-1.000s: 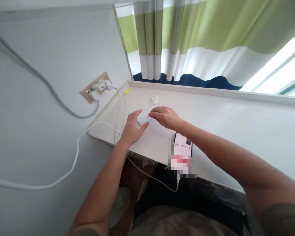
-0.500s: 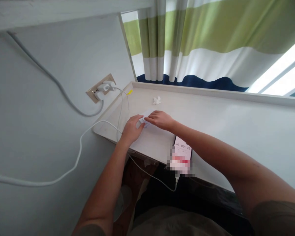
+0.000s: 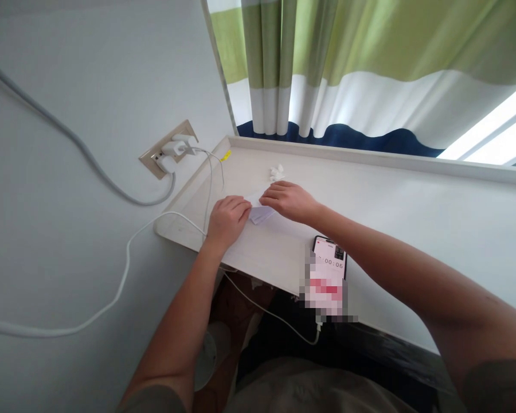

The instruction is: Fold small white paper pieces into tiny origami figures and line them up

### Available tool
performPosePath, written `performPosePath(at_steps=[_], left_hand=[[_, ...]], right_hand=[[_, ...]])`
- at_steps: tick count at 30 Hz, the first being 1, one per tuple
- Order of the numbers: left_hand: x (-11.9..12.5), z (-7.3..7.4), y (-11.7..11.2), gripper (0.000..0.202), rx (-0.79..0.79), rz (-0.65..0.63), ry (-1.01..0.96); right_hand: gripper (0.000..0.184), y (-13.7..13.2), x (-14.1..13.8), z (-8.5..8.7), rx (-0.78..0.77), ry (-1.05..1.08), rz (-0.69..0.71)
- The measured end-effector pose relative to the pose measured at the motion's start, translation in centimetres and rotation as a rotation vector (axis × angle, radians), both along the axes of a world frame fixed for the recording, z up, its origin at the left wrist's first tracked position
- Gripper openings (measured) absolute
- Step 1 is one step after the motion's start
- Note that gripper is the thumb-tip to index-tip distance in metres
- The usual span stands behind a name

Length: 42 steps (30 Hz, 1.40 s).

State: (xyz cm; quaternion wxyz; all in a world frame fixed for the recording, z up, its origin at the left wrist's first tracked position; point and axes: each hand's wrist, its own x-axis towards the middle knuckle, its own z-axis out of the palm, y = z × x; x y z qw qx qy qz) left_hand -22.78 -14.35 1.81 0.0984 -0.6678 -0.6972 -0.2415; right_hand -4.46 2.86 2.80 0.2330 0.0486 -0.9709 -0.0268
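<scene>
A small folded white paper (image 3: 261, 214) lies on the white desk (image 3: 395, 212) near its left end. My left hand (image 3: 227, 218) rests on the paper's left edge with its fingers curled down over it. My right hand (image 3: 289, 201) presses on the paper's far right side, fingers bent and close together. Most of the paper is hidden under the two hands.
A phone (image 3: 329, 274) with a running timer lies near the desk's front edge, with a white cable (image 3: 266, 312) hanging from it. A crumpled white scrap (image 3: 277, 172) sits further back. A wall socket (image 3: 167, 154) holds white chargers. A striped curtain (image 3: 370, 63) hangs behind.
My left hand has gone from flat and spread to curled over the paper's edge. My right hand stays on the paper, which looks more folded. The phone timer has advanced.
</scene>
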Motion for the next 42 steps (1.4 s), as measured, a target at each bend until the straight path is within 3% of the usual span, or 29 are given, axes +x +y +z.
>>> performPosePath(at_steps=[4, 7, 10, 12, 15, 18, 21, 25, 29, 33, 36, 40, 42], left_hand=[[0.3, 1.0, -0.6, 0.029, -0.038, 0.025, 0.017], [2.0, 1.4, -0.1, 0.039, 0.032, 0.017, -0.146], [5.8, 1.9, 2.3, 0.052, 0.081, -0.13, -0.49], [9.3, 2.2, 4.8, 0.058, -0.027, -0.306, -0.728], [14.8, 2.8, 8.6, 0.05, -0.243, -0.521, -0.963], [18.7, 3.1, 11.1, 0.047, -0.243, -0.563, -1.074], [19.8, 3.0, 11.8, 0.048, -0.216, -0.55, -1.1], [17.3, 2.7, 10.7, 0.065, -0.208, -0.421, -1.2], [11.7, 2.6, 7.8, 0.071, -0.099, -0.241, -1.2], [4.9, 1.8, 4.0, 0.063, 0.014, -0.02, -1.12], [0.6, 0.1, 2.2, 0.042, 0.017, 0.186, -0.965], [-1.5, -1.5, 2.3, 0.017, -0.078, 0.319, -0.634], [-0.9, -1.2, 3.0, 0.023, -0.072, 0.338, -0.493]], right_hand=[[0.033, 0.3, 1.7, 1.7, -0.167, 0.192, -0.138], [0.032, -0.4, 4.6, 2.5, -0.358, 0.334, -0.262], [0.027, -2.0, 8.7, 2.9, -0.6, 0.501, -0.357], [0.021, -3.1, 11.5, 3.0, -0.746, 0.631, -0.445], [0.019, -4.0, 15.5, 2.7, -0.939, 0.783, -0.601], [0.028, -3.6, 18.6, 2.3, -1.068, 0.885, -0.655], [0.037, -2.8, 20.1, 2.0, -1.159, 0.884, -0.635], [0.045, -1.8, 18.2, 2.1, -1.25, 0.849, -0.504], [0.049, -1.4, 12.9, 2.1, -1.341, 0.803, -0.357], [0.046, -1.8, 7.1, 1.8, -1.376, 0.744, -0.284], [0.043, -2.2, 4.4, 1.1, -1.408, 0.662, -0.301], [0.042, -2.1, 4.4, 0.2, -1.446, 0.619, -0.375], [0.044, -1.7, 6.0, 0.0, -1.452, 0.634, -0.422]])
